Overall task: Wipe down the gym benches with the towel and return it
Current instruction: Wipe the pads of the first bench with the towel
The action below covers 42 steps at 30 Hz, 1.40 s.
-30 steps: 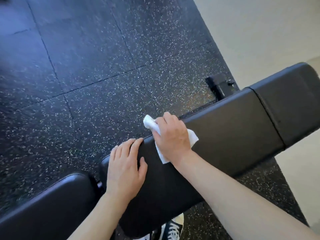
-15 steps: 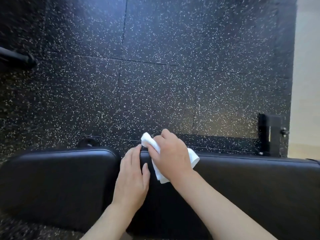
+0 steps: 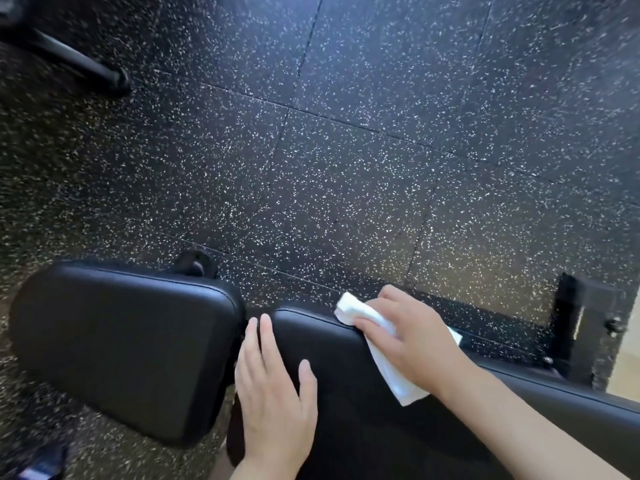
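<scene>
We looked straight down on a black padded bench [image 3: 363,393] standing on a dark rubber floor [image 3: 346,168] flecked with white. Our right hand [image 3: 415,337] lay on the far edge of the long pad, its grip pressed down on a white towel [image 3: 388,372]; the fingers curled over the cloth and held it against the upholstery. The towel was folded, one end poking out past the fingertips at the pad's far edge and the other end showing below the palm, lying flat on the pad's top. Our left hand [image 3: 273,389] rested flat on the near left end of the same pad, its grip spread and pinching nothing, fingertips reaching the gap between this pad and the separate seat pad [image 3: 128,348] to the left. The seat pad sat just beside the long pad, with a narrow gap between them. Beyond the bench on the right a black metal frame piece [image 3: 568,323] stood upright on the floor. At the upper left a black tube [image 3: 79,64] lay at an angle, blurred.
</scene>
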Each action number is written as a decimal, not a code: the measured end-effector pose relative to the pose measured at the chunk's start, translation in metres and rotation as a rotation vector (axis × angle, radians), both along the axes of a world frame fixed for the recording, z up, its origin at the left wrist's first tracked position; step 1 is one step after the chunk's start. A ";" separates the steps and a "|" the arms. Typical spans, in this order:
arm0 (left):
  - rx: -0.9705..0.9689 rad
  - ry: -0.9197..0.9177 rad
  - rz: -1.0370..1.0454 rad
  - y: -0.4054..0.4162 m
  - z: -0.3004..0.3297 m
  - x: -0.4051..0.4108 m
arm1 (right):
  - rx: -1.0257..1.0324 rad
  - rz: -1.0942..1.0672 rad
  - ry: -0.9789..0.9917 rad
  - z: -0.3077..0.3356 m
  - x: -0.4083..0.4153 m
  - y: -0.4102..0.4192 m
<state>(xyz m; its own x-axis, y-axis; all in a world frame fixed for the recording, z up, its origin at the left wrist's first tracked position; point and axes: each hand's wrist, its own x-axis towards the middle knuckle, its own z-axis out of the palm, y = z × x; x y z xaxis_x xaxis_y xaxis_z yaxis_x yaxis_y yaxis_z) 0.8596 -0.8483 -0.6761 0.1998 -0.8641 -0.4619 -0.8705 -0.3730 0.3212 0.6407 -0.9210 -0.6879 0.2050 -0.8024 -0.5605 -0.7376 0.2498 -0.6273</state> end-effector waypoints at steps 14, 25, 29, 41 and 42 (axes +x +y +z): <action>0.110 0.105 -0.142 -0.023 0.006 0.019 | 0.079 0.019 -0.086 -0.010 0.026 -0.021; 0.043 0.074 -0.312 -0.047 -0.003 0.019 | -0.029 -0.042 0.067 -0.022 0.055 -0.018; 0.081 0.037 -0.438 -0.055 0.001 0.025 | -0.063 -0.018 0.083 -0.021 0.059 -0.017; -0.190 -0.100 -0.814 -0.054 -0.027 -0.075 | -0.151 -0.249 0.486 -0.002 -0.128 0.082; -0.196 -0.101 -0.834 -0.052 -0.030 -0.084 | -0.178 -0.248 0.517 -0.003 -0.120 0.080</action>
<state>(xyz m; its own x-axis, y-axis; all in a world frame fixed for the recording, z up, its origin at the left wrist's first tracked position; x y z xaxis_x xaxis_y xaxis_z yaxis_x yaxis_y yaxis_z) 0.7756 -0.9005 -0.7065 -0.5033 -0.8093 -0.3029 -0.8632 0.4547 0.2193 0.5203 -0.8415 -0.6914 -0.2641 -0.8822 -0.3899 -0.8913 0.3777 -0.2508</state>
